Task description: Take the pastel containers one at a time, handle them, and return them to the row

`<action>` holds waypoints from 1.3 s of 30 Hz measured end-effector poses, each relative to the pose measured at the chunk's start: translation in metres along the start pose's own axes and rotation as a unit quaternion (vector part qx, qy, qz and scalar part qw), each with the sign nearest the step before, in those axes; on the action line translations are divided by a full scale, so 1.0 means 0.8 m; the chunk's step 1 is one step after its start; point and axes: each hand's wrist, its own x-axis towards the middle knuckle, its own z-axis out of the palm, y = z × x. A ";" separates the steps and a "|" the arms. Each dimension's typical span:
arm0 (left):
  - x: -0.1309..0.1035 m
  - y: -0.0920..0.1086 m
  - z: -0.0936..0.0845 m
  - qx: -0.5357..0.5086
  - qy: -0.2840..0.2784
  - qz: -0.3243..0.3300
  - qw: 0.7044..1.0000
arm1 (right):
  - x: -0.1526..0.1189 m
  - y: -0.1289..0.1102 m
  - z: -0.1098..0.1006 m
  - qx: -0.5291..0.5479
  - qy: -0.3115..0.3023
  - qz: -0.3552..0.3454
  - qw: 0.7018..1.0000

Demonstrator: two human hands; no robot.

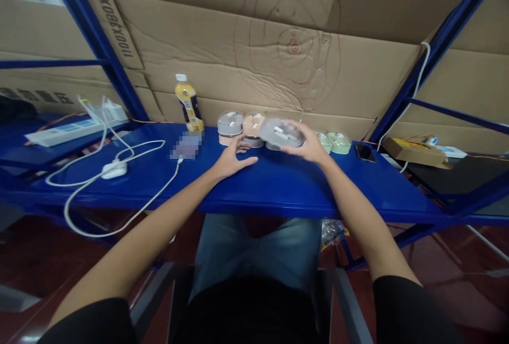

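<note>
My right hand (308,142) grips a grey rounded case with a clear lid (278,131), slightly blurred and tilted above the blue table. Beneath it, a lower grey case is partly hidden. My left hand (234,159) is open, fingers spread, just in front of a stack with a peach case (253,124) on top. To the left of that stands another stack, with a grey case (230,121) over a peach one. Right of my right hand, pale green cases (339,142) sit on the table, one of them partly covered by the hand.
The blue table (278,190) backs onto a cardboard wall. A yellow drink bottle (189,103) stands at the back left, near a pixelated object (187,145) with a white cable (163,190). A phone (365,152) lies right, beside an open cardboard box (415,153). A power strip (75,131) rests far left.
</note>
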 end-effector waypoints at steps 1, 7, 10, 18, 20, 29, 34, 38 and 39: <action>0.000 -0.002 0.000 0.017 0.004 0.001 1.000 | 0.000 0.011 -0.016 -0.053 0.051 0.037 0.997; 0.002 0.001 0.005 0.077 -0.009 0.004 0.997 | -0.021 0.097 -0.088 -0.276 0.269 0.374 0.844; 0.003 0.006 0.008 0.091 -0.019 -0.007 0.996 | -0.033 0.125 -0.098 -0.318 0.259 0.449 0.794; 0.001 0.012 0.008 0.113 -0.032 -0.028 0.993 | -0.040 0.142 -0.086 -0.381 0.183 0.474 0.772; 0.001 0.012 0.008 0.118 -0.031 -0.032 0.992 | -0.040 0.140 -0.085 -0.385 0.186 0.474 0.770; 0.003 0.009 0.007 0.133 -0.038 -0.032 0.990 | -0.012 0.081 -0.033 -0.365 -0.004 0.167 0.916; 0.002 0.009 0.007 0.140 -0.041 -0.027 0.989 | -0.006 0.044 0.021 -0.339 -0.162 0.148 0.915; 0.002 0.009 0.008 0.144 -0.037 -0.023 0.989 | -0.016 0.015 0.017 -0.318 -0.148 0.139 0.926; 0.002 0.009 0.009 0.144 -0.037 -0.020 0.989 | -0.019 0.009 0.013 -0.311 -0.128 0.144 0.931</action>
